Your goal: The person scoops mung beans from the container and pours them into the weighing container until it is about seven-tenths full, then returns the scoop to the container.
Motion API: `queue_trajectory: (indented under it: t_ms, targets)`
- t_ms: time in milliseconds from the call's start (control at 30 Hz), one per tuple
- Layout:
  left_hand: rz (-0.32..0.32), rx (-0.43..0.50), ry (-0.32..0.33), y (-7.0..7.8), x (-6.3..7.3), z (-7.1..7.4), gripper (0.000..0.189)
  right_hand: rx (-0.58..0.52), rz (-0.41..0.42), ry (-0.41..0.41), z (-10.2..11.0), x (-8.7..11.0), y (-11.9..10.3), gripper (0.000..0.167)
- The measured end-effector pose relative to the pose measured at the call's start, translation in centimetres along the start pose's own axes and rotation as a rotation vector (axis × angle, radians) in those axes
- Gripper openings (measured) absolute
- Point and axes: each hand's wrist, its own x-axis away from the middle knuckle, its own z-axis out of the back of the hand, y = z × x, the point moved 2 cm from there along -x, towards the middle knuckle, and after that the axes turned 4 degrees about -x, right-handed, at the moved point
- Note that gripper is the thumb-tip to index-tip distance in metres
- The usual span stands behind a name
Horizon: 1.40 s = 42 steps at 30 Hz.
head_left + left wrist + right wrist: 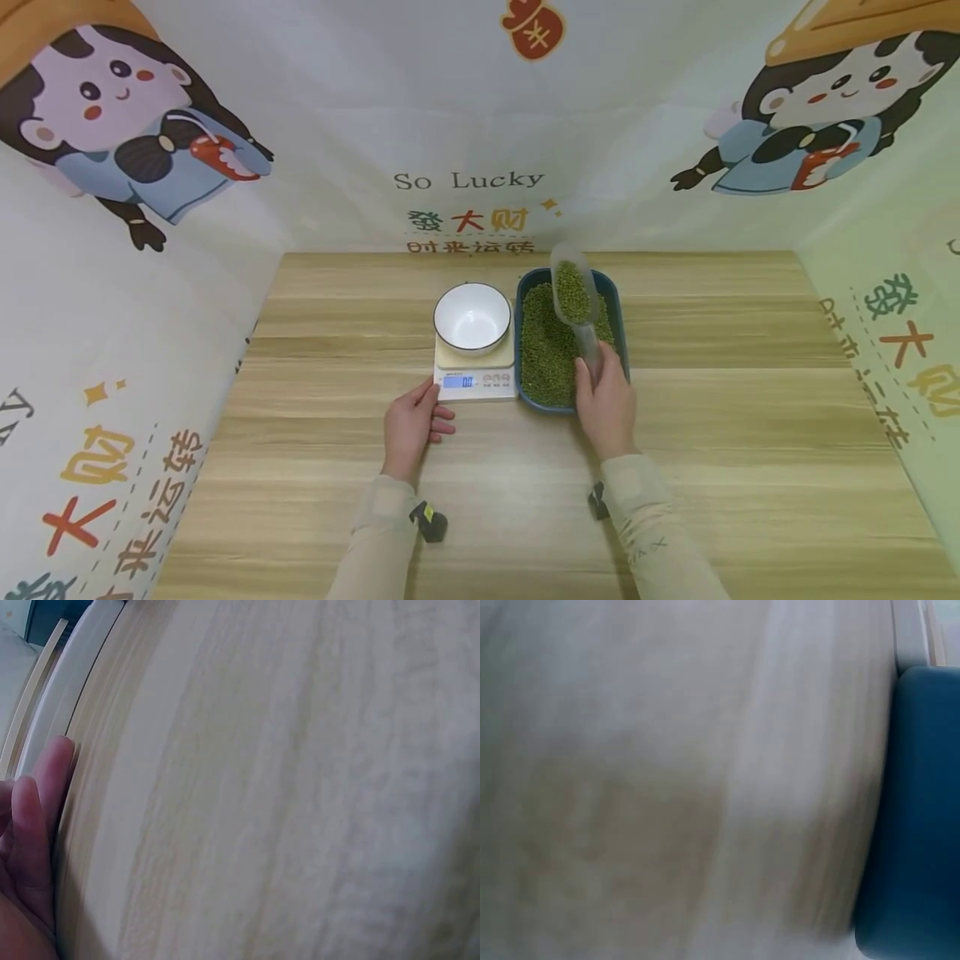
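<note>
In the head view my right hand (607, 408) grips the handle of a clear scoop (587, 337). Small green beans, apparently mung beans (572, 292), fill the scoop, which is held over a blue tub (617, 321) of the same beans (547, 362). Left of the tub, a white bowl (472, 317) with a dark rim stands on a kitchen scale (480, 392); its display reads 0.0. My left hand (408, 425) touches the scale's front left corner, its fingers loosely bent. Fingertips (58, 754) appear beside the scale's edge in the left wrist view. The right wrist view leaves the right hand out.
Everything stands on a wood-grain table (712, 417). Printed cloth walls (465, 125) enclose its back and both sides. The tub sits right up against the scale. Black wrist cameras (430, 522) are worn near both cuffs.
</note>
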Motion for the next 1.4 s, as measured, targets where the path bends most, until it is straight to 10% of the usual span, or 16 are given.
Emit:
queue_trajectory:
  t_ms: [267,667,1033,1400]
  targets:
    - [-0.016,0.015,0.008,0.4,-0.4,-0.2,0.036,-0.034,0.036,0.022,0.1,-0.5,0.0,0.048]
    - [-0.027,0.020,-0.027,1.0,-1.1,-1.7,0.038,-0.291,-0.334,-0.034,2.9,-1.8,0.4,0.051]
    - [-0.073,0.034,-0.011,2.4,-2.1,-1.3,0.037,-0.564,-0.329,-0.061,6.2,-3.1,-3.7,0.041]
    - [-0.039,-0.019,-0.011,-0.4,-0.3,-0.1,0.039,-0.713,-0.312,-0.193,5.5,-0.4,-7.7,0.042]
